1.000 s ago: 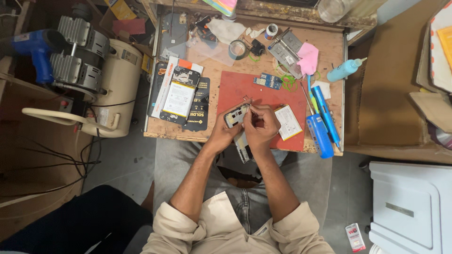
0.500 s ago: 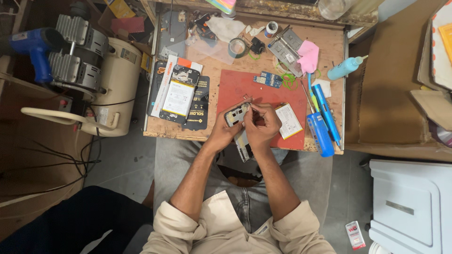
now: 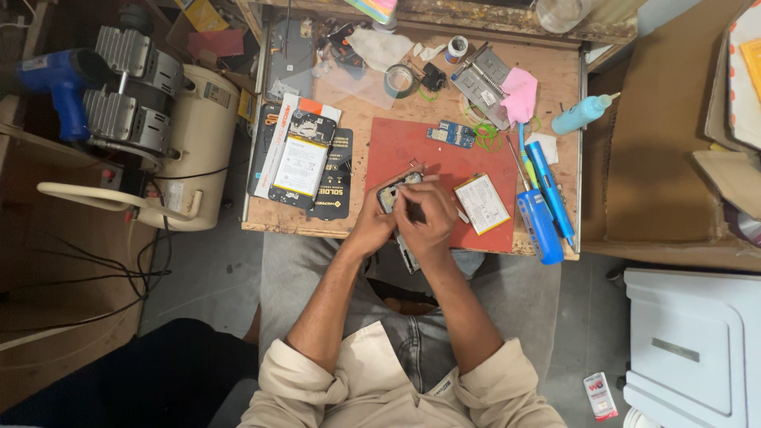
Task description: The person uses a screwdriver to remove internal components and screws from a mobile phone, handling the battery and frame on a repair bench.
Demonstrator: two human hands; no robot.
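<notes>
An opened phone body [image 3: 394, 190] lies tilted over the near edge of a red work mat [image 3: 428, 150] on a small wooden bench. My left hand [image 3: 371, 230] grips its left side from below. My right hand [image 3: 428, 218] rests on top of the phone, fingers curled and pressed onto its inside; any tool in them is hidden. A flat phone battery [image 3: 482, 204] with a white label lies on the mat just right of my right hand.
Blue handled tools [image 3: 541, 208] lie at the right edge. A small blue circuit board [image 3: 452, 133], tape roll [image 3: 399, 80], pink cloth [image 3: 519, 92] and light-blue squeeze bottle [image 3: 580, 115] sit farther back. Another phone on packaging [image 3: 300, 162] lies left. A compressor [image 3: 151, 135] stands beside the bench.
Both hands stay on the phone at the mat's near edge; only the fingers of my right hand have shifted slightly.
</notes>
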